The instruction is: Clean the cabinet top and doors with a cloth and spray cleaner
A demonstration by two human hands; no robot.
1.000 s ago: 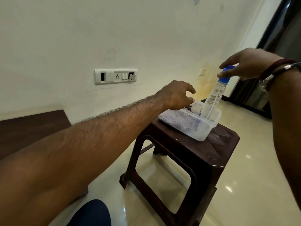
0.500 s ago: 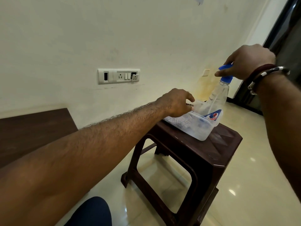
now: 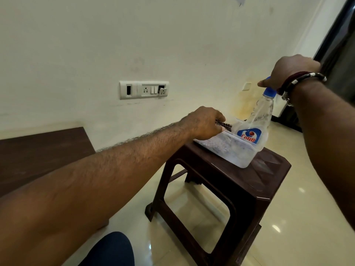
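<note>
A clear spray bottle [image 3: 259,121] with a blue top and a blue-red label stands tilted in a translucent plastic tub [image 3: 240,156] on a dark brown plastic stool [image 3: 249,179]. My right hand [image 3: 288,71] grips the bottle's blue spray head from above. My left hand [image 3: 203,123] reaches into the tub's near end and pinches a dark checked cloth [image 3: 225,126] that sticks out past its fingers. More patterned cloth shows through the tub's wall. The dark wooden cabinet top [image 3: 42,150] lies at the left, against the wall.
A white switch and socket plate [image 3: 144,90] is set in the cream wall above the cabinet. Glossy cream floor tiles [image 3: 307,217] surround the stool. A dark doorway [image 3: 338,45] stands at the far right. My knee in blue fabric [image 3: 113,250] shows at the bottom.
My right hand has lifted the spray bottle higher out of the tub, so its label now shows. My left hand has dipped to the tub and taken hold of the checked cloth.
</note>
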